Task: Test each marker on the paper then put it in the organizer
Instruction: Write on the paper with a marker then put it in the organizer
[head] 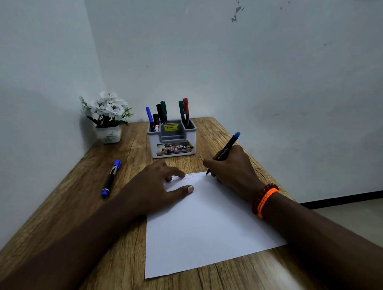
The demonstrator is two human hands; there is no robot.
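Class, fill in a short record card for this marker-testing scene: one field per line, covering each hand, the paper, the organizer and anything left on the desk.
Right hand: grips a black marker with a green end, tip at the paper's far edge
Left hand: flat, pinning the paper's far left corner
Paper: white, faint scribbles near the far edge
Organizer: grey, holds several upright markers
Blue marker: capped, lying on the desk left of the paper
Flower pot: far left corner

Single head-worn view, forward and down over the table (117, 268), close above both forearms.
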